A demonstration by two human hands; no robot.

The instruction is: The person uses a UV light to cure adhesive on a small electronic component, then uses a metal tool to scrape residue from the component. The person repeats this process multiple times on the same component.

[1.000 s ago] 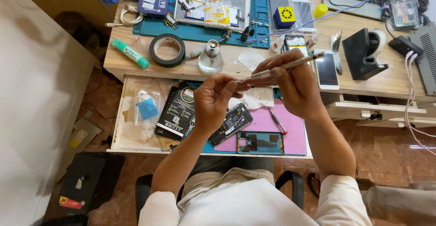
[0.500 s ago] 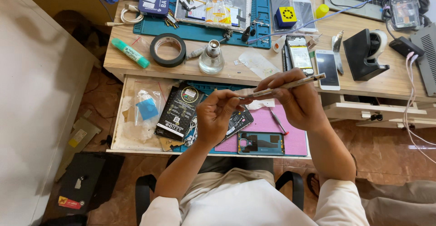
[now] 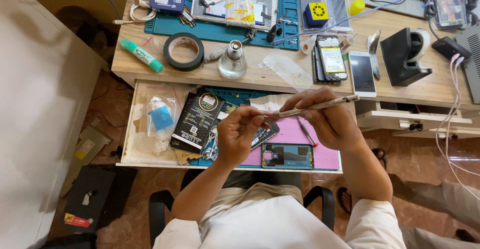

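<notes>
Both hands sank: right hand (image 3: 327,121) grips the screwdriver (image 3: 317,105), left hand (image 3: 240,134) pinches its tip.

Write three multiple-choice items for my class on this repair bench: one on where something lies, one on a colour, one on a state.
1. Where does the roll of black tape lie?
A. on the wooden desktop
B. in the open drawer
C. on the floor

2. What colour is the mat in the open drawer?
A. yellow
B. pink
C. white

3. How does the right hand hold the slim metal tool?
A. it lies loose on the desk
B. upright, tip to the ceiling
C. gripped, tip towards the left hand

Answers: 1 A, it sits beside the green marker on the desktop; 2 B, pink shows under the phone back cover; 3 C, the tool's tip meets the left fingers.
</notes>
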